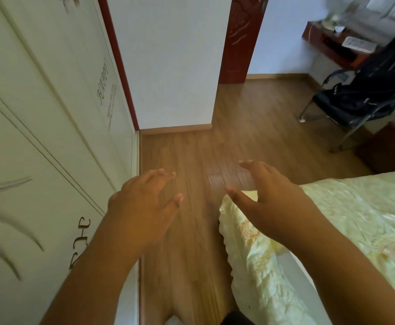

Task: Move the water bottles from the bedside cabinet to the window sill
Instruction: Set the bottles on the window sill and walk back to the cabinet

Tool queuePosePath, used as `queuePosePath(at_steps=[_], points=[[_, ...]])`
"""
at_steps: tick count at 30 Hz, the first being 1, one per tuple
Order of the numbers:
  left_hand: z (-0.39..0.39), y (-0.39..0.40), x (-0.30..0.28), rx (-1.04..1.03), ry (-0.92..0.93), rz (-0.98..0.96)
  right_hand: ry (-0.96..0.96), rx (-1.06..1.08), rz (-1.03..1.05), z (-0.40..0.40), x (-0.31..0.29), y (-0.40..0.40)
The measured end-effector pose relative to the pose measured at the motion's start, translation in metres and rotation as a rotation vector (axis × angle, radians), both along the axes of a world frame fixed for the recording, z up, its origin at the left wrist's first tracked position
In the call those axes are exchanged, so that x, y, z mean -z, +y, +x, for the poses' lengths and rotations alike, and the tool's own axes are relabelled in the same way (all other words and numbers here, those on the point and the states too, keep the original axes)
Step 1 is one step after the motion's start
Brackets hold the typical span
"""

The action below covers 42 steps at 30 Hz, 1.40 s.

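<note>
No water bottle and no window sill shows in the head view. My left hand (142, 202) reaches forward over the wooden floor beside the wardrobe, fingers spread and relaxed, holding nothing. My right hand (269, 195) hovers over the corner of the bed, fingers loosely spread, also holding nothing. A dark red-brown cabinet (388, 148) stands at the right edge beyond the bed; only part of it shows, and nothing can be seen on it.
A white wardrobe (39, 113) lines the left. The bed with a pale yellow cover (332, 231) fills the lower right. A strip of wooden floor (215, 148) runs ahead to a white wall and red door frame. A black chair (360, 99) and red-brown desk (332, 45) stand far right.
</note>
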State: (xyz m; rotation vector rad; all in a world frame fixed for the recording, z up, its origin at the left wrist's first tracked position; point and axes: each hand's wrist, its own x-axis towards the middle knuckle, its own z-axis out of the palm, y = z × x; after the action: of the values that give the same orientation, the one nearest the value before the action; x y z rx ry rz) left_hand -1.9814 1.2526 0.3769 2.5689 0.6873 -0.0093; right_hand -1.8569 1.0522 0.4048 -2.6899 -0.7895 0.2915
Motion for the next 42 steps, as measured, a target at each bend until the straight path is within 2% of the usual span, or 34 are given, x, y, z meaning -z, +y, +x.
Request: queuePosePath(at_steps=[8, 19, 27, 35, 42], points=[[0.049, 0.052, 0.005, -0.079, 0.047, 0.033, 0.049, -0.081, -0.008, 0.062, 0.008, 0.066], [0.15, 0.099, -0.026, -0.243, -0.008, 0.126, 0.051, -0.237, 0.077, 0.201, -0.004, 0.147], [0.212, 0.112, -0.011, -0.245, 0.005, 0.072, 0.075, -0.288, 0.046, 0.266, 0.003, 0.168], [0.284, 0.168, 0.002, -0.168, 0.016, 0.033, 0.073, -0.182, 0.012, 0.321, 0.017, 0.206], [0.359, 0.244, 0.005, -0.009, -0.013, -0.004, 0.034, -0.025, -0.012, 0.365, 0.005, 0.255]])
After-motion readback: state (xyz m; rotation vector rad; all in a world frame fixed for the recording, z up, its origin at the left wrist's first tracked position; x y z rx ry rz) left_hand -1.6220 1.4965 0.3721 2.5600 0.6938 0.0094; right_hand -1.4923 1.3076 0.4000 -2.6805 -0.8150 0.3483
